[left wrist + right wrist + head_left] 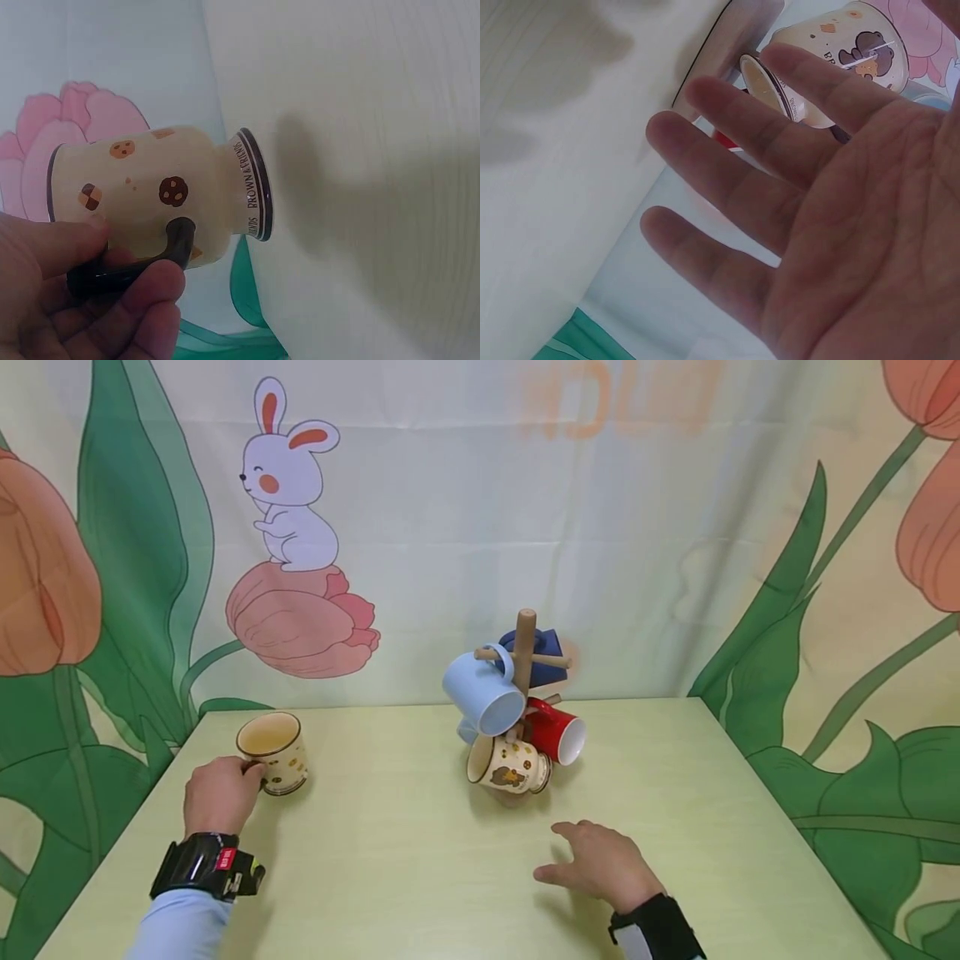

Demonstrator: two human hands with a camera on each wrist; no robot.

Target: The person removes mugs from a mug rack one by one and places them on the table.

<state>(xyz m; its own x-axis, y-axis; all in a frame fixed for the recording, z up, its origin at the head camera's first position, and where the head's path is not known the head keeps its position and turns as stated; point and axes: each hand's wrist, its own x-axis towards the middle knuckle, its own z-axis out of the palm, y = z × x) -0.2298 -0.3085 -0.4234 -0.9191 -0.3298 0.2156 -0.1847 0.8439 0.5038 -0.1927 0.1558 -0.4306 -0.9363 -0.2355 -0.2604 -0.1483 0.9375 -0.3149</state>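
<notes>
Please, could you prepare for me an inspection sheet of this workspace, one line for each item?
Surface: pale table, with shadows on it.
Job's things: cream mug in hand; wooden stand bearing light-blue mug, dark-blue mug, red mug and bear mug; another pale-blue piece mostly hidden.
Clutter: nothing seen.
Hands: left hand grips the cream mug's dark handle; right hand holds nothing, fingers spread.
Cables: nothing seen.
Surroundings: curtain printed with rabbit and flowers.
</notes>
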